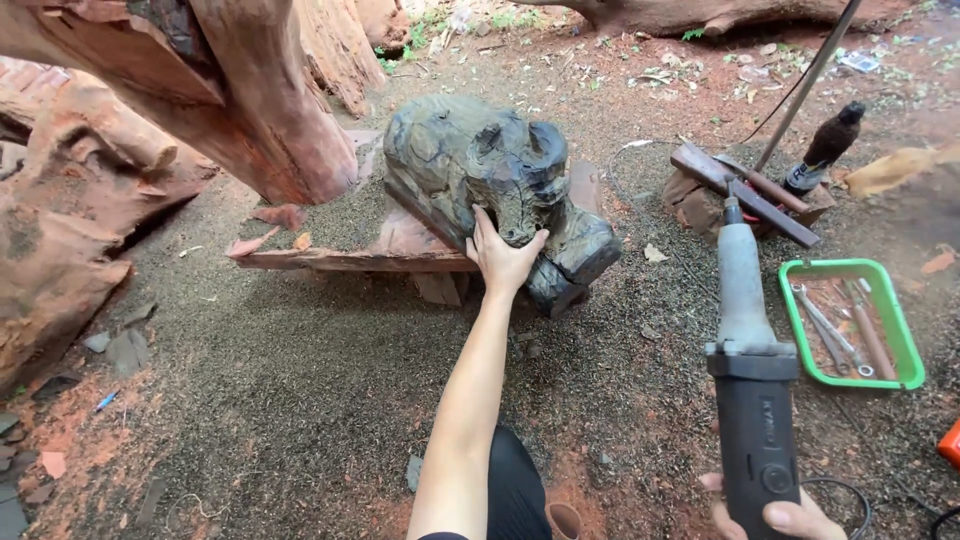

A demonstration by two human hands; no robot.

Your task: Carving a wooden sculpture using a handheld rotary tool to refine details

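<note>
At far left lie reddish logs (90, 190) on the gritty ground (300, 380). Your left hand (503, 255) lies flat, fingers spread, against the dark carved block (490, 190), which rests tilted on a red plank (350, 258), directly ahead of that hand. Your right hand (780, 515) is clenched around the base of a grey power grinder (750, 380); its long axis runs nearly upright, nose pointing away from you. Just right of it sits a green tray (900, 340) of wrenches.
</note>
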